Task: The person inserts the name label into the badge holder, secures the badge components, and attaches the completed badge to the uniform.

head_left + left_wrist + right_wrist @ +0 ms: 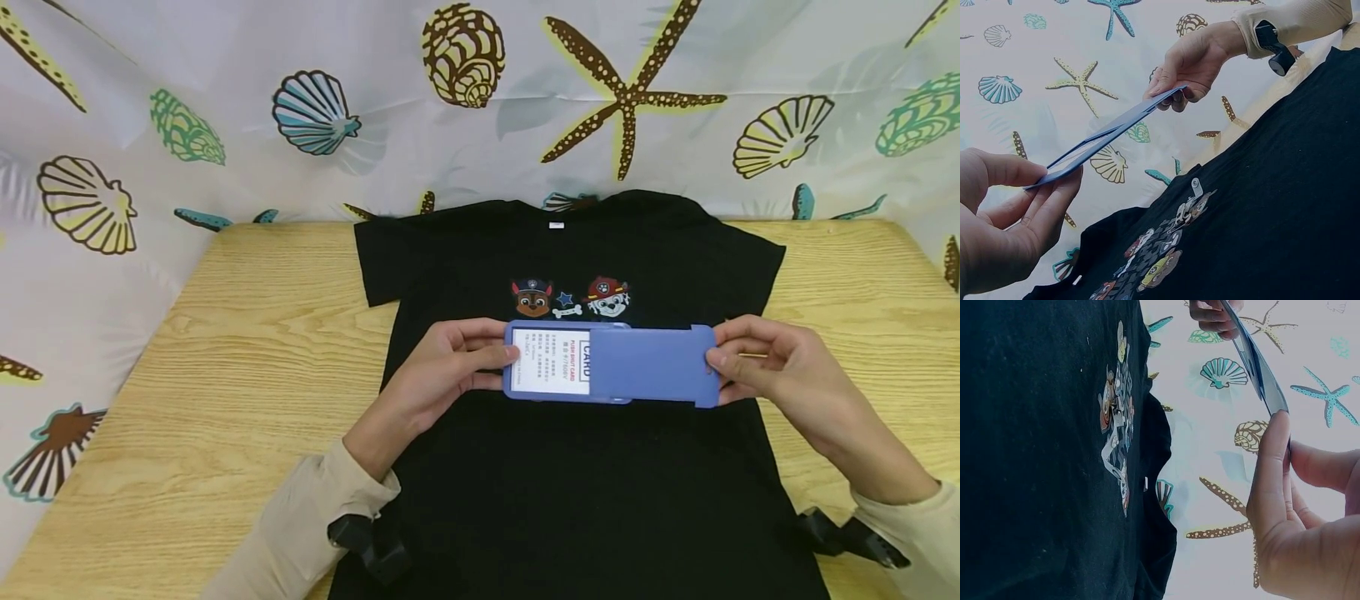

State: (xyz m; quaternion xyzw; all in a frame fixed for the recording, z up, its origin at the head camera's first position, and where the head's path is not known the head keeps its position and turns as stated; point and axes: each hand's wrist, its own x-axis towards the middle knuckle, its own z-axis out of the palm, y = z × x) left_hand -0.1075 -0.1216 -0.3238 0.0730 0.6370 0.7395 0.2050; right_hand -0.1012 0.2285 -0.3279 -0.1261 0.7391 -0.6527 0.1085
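A blue sliding card holder (652, 364) is held level over a black T-shirt (570, 500), its two parts drawn out lengthwise. A white printed card (551, 362) shows in the frame of its left part. My left hand (442, 367) pinches the left end, thumb on the card's edge and fingers beneath. At the right end, my right hand (780, 362) pinches the plain blue part between thumb and fingers. Both wrist views show the holder edge-on, raised off the shirt. Two cartoon dog heads (570, 298) printed on the shirt's chest lie just beyond the holder.
The shirt lies spread on a light wood table (247, 358), sleeves toward the back. Behind the table hangs a white cloth (405, 50) patterned with shells and starfish. A black wrist device (371, 546) is on the left sleeve, another (851, 537) on the right.
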